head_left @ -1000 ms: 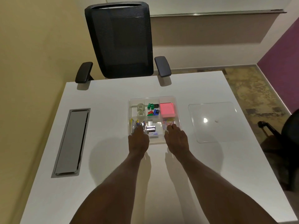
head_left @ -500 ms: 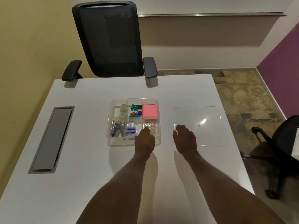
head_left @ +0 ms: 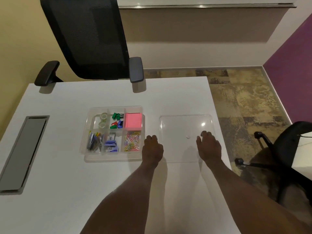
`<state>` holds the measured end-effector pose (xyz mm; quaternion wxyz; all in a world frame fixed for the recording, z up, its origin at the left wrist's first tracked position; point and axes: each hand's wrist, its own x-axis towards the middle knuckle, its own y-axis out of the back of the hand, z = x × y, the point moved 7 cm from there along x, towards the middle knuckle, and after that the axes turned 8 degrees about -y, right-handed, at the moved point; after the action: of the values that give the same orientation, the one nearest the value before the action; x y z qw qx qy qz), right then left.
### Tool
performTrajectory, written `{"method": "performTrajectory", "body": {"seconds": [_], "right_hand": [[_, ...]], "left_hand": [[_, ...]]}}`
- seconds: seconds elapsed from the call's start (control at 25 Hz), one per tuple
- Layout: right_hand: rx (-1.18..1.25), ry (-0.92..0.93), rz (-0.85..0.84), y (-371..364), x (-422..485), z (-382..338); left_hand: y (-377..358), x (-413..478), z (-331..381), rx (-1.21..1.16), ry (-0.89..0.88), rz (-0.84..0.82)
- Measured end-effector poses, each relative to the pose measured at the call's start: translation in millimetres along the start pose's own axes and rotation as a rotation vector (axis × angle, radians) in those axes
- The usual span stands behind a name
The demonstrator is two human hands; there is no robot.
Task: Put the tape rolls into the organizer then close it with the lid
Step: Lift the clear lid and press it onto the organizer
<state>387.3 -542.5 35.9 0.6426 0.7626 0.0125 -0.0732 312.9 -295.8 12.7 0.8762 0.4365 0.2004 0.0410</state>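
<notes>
Both hands shifted right since a second ago: off the organizer's near edge and over to the lid; camera panned right too.

Head view, only one:
- organizer [head_left: 112, 158] sits centre-left of frame on the white bench [head_left: 50, 200], open, no lid on.
- two tape rolls [head_left: 103, 120] already in its upper-left compartment, one behind the other. Loading looks done.
- lid [head_left: 185, 120], clear flat panel, lies right of centre, just beside the organizer, flat on the bench.
- left hand [head_left: 152, 150] at the lid's near-left corner, fingers [head_left: 151, 137] curled together; contact with the edge likely, but clear plastic makes it hard to confirm.
- right hand [head_left: 209, 147] resting on the lid's near-right part, fingers loosely curled, nothing gripped yet.

Handling, my read: lid is light, stiff, smooth and slippery; lying flat, so little to hook under. Take it by opposite side edges, thumbs on top, or slide it to the bench edge first. Small round mark near its middle could be a knob; too small to tell.
</notes>
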Motion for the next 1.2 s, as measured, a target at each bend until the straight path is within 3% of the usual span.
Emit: {"method": "performTrajectory", "body": {"seconds": [0.28,0.44,0.76,0.96,1.2], "right_hand": [[0.010,-0.194,-0.085,-22.0,57.6,54.2],[0.057,-0.337,-0.169,-37.4,70.7,71.1],[0.207,-0.419,-0.176,-38.0,66.5,77.8],[0.378,-0.414,-0.047,-9.4,59.2,74.2],[0.625,-0.390,0.133,41.2,48.9,40.1]], "left_hand": [[-41.5,35.0,4.0,0.043,0.126,-0.116],[-47.0,44.2,5.6,0.054,0.153,-0.061],[-51.8,45.8,7.8,-0.114,0.202,0.004],[-18.8,34.8,12.8,-0.190,0.124,0.212],[70.4,30.0,25.4,-0.259,-0.041,0.511]]}}
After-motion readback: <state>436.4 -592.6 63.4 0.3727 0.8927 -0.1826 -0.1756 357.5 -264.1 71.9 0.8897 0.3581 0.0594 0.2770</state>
